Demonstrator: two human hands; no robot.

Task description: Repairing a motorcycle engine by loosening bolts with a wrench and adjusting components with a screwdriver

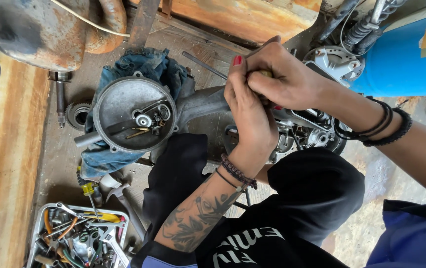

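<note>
At centre, over the engine casing, I see both hands clenched together: left hand and right hand wrapped around a yellowish tool handle. Round metal cover lies left; tool tray near-left.

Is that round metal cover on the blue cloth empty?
No. The round metal cover on the blue cloth holds several small parts, among them a washer, a few screws and a brass-coloured pin.
</note>
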